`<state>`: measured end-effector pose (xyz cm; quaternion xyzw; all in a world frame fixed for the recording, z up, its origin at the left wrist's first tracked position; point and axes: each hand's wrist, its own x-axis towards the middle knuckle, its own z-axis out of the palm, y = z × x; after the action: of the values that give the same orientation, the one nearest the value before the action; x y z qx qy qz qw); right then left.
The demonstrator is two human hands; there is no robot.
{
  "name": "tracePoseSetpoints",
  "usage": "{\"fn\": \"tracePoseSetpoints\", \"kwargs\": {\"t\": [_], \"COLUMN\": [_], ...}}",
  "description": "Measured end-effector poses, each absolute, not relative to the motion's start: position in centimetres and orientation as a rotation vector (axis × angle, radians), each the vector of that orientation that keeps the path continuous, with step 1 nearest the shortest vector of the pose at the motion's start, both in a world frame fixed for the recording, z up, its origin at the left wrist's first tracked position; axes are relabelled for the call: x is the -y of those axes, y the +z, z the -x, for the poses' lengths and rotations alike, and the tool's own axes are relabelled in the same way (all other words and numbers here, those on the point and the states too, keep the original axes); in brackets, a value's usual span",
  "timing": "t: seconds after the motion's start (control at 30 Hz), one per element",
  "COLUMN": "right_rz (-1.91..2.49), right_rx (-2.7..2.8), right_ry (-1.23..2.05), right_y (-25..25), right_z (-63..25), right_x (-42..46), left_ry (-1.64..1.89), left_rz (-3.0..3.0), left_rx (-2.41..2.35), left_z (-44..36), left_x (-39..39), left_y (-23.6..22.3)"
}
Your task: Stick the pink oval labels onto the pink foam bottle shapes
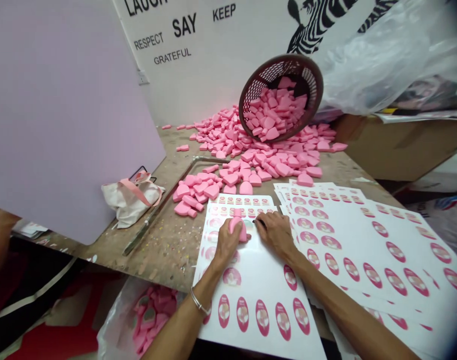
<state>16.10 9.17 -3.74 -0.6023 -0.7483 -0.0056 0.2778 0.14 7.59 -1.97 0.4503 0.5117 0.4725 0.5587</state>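
- My left hand (227,241) is clamped around a pink foam heart (238,226), holding it against the far part of a white sticker sheet (251,280) printed with pink ovals.
- My right hand (275,234) rests beside it on the sheet, fingers gathered around a small dark tip (260,222); I cannot tell whether it grips anything.
- A silver bangle (199,302) circles my left wrist.
- More sticker sheets (363,240) lie fanned out to the right.
- Far off on the tabletop (168,255), a tipped brown plastic basket (281,97) spills a heap of pink foam hearts (251,155).
- A canvas tote bag (131,197) sits to the left.
- A clear plastic bag (112,325) of pink pieces sits near left.
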Motion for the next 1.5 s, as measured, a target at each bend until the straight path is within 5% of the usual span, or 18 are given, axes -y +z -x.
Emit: {"fn": "tracePoseSetpoints", "kwargs": {"t": [0.47, 0.83, 1.5], "right_rz": [1.761, 1.531, 1.335], "right_rx": [1.832, 1.286, 1.335], "right_ry": [0.117, 0.986, 0.950], "right_y": [-3.9, -1.1, 2.4], "right_z": [-15.4, -15.7, -14.1], "right_x": [-9.3, -9.5, -3.6], "left_ry": [1.121, 1.138, 1.155], "left_rz": [-1.106, -0.984, -0.630], "left_rx": [-1.165, -1.131, -0.795], "left_z": [0.1, 0.2, -0.1], "left_x": [-6.3, -6.3, -3.2], "left_y": [-2.0, -1.6, 3.0]}}
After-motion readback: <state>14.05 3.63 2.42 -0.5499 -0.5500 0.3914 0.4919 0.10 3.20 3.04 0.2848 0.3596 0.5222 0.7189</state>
